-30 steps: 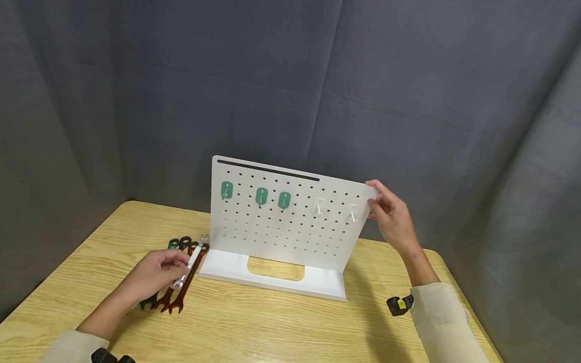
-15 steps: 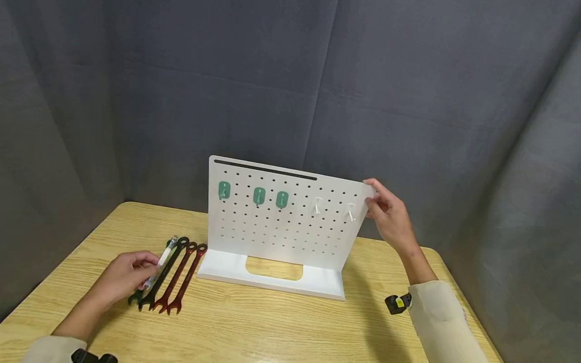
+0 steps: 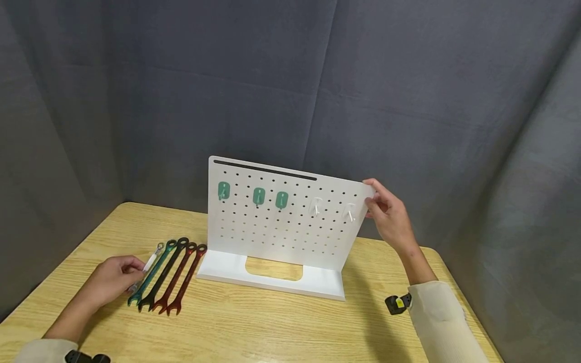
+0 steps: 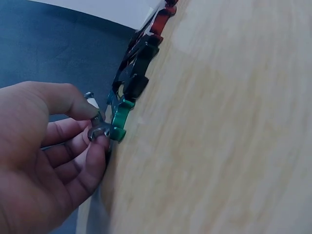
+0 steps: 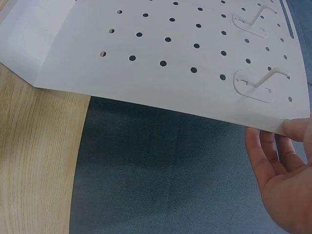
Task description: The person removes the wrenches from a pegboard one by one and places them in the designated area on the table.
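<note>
My left hand (image 3: 113,280) pinches a silver combination wrench (image 3: 150,262) between thumb and fingers; its open end (image 4: 99,130) shows in the left wrist view, right beside the green one. To its right lie a green wrench (image 3: 152,272), a black wrench (image 3: 162,275) and two red wrenches, the inner (image 3: 177,275) and the outer (image 3: 187,278), side by side with ring ends away from me. My right hand (image 3: 389,218) grips the upper right edge of a white pegboard (image 3: 272,227), thumb in front and fingers behind.
Three green hooks, one being the left hook (image 3: 224,190), sit on the pegboard. Two white hooks, the outer (image 3: 349,213) and the inner (image 3: 316,206), sit further right. The board's base rests on the wooden table (image 3: 254,333). A grey curtain (image 3: 254,91) hangs behind.
My left hand has moved left with the silver wrench, from over the red wrenches, across the others, to the left of the green one. The right hand keeps its grip on the pegboard.
</note>
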### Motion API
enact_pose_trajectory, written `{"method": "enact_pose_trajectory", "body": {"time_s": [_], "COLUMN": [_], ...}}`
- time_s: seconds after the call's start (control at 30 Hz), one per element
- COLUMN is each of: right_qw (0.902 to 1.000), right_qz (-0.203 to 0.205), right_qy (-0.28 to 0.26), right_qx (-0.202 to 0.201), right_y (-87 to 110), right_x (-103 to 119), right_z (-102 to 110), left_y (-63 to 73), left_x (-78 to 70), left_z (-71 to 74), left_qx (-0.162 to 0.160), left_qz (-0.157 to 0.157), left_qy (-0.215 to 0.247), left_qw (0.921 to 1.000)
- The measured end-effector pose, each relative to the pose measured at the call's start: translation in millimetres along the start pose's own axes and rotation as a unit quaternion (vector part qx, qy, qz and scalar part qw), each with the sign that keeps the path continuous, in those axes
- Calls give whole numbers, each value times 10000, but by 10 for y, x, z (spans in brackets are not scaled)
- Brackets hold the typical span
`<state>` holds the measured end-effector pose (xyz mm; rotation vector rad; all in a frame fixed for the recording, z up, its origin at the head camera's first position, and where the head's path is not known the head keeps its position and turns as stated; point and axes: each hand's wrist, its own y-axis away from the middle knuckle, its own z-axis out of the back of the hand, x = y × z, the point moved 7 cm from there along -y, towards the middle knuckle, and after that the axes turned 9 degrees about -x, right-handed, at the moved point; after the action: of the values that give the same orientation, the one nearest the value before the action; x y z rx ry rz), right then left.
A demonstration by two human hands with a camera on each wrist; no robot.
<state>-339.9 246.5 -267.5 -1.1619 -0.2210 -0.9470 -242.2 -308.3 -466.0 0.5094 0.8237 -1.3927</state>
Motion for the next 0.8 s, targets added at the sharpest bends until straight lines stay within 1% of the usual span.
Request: {"method": "enact_pose_trajectory", "body": {"time_s": [0.13, 0.2, 0.27, 0.37, 0.43, 0.57, 0.67, 0.8], "right_qw": [10000, 10000, 10000, 10000, 10000, 9999, 9999, 10000], "right_qz": [-10, 10, 13, 14, 13, 91, 107, 37], "right_qy": [-20, -9, 1, 27, 43, 60, 22, -33], "right_qx": [-8, 11, 19, 8, -2, 11, 23, -2], "right_y": [30, 41, 44, 39, 38, 45, 49, 47], "right_x": [184, 237, 249, 181, 174, 248, 311, 286], "right_z": [12, 11, 7, -1, -1, 9, 17, 18], "left_y": [-14, -18, -18, -17, -14, -9, -3, 16], "left_x": [-1, -4, -11, -24, -27, -29, -34, -39], "left_z": [21, 32, 38, 45, 49, 66, 78, 77], "left_qx": [-4, -34, -47, -75, -59, -46, -133, -275], "left_qz": [-114, -167, -200, -226, -210, -189, -259, -378], "left_qy": [-411, -562, -599, -609, -626, -753, -925, -1101], "left_qw": [9991, 9983, 9980, 9979, 9978, 9970, 9953, 9928]}}
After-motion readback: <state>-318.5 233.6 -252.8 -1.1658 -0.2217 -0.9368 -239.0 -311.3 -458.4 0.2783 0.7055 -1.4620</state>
